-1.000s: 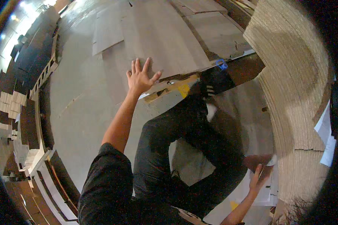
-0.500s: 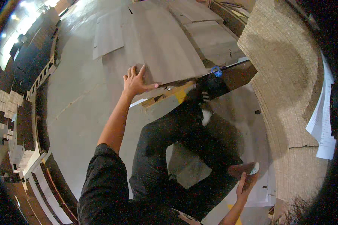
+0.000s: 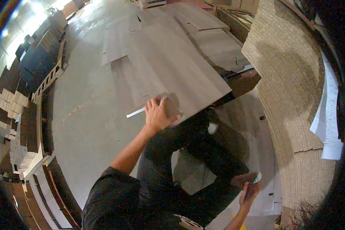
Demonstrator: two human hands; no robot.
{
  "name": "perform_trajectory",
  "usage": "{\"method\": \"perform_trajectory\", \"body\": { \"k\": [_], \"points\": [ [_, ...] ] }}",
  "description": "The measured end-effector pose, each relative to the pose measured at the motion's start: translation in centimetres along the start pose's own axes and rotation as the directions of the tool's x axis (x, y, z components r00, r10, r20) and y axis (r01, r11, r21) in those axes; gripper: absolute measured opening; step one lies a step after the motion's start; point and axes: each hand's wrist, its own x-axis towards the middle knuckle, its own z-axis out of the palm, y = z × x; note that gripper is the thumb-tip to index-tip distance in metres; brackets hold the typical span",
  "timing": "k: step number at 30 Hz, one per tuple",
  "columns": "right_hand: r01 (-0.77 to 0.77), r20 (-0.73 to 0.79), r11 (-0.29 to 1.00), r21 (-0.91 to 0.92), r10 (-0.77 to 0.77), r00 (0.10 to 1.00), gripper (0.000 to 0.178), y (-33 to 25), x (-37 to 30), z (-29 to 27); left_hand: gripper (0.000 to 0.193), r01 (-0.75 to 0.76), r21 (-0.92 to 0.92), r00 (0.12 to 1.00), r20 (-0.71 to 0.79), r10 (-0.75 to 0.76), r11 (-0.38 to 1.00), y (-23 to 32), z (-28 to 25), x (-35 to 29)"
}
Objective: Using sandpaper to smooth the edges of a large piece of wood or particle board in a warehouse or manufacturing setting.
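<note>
My left hand [image 3: 158,115] lies with spread fingers on the near corner of a long, grey-brown wood-grain panel [image 3: 191,73]. The panel's near edge reaches over my bent legs, and its thumb-side corner is under the hand. Down at the right, beside my knee, my right hand [image 3: 250,193] has its fingers closed round a brown object [image 3: 242,179] with a rounded whitish end. Its kind I cannot make out. A thin white strip [image 3: 135,112] pokes out beside the left hand.
More wood-grain panels [image 3: 214,44] lie beyond. A stack of tan corrugated sheets [image 3: 287,84] rises on the right, with white papers [image 3: 327,126] hanging by it. Along the left stand dark stacked goods [image 3: 40,63] on pallets. Grey floor [image 3: 84,126] stretches between.
The long panel has slid nearer and to the right under my left hand, covering the blue item and the yellow patch seen before. My right hand keeps its hold by the knee.
</note>
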Motion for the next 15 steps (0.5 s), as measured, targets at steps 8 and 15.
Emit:
{"method": "perform_trajectory", "body": {
  "k": [8, 15],
  "points": [
    [-0.017, -0.045, 0.996, -0.087, 0.013, 0.999, 0.074, 0.3, -0.8, -0.7, 0.061, 0.027, -0.539, 0.923, -0.310, -0.229, 0.842, 2.2, 2.8, -4.4],
    [-0.176, -0.133, 0.974, -0.140, 0.157, 0.979, 0.074, 1.7, -1.5, -3.1, 0.047, 0.459, -0.882, 0.763, 0.452, -0.462, -0.104, -3.5, 4.2, 1.4]
  ]
}}
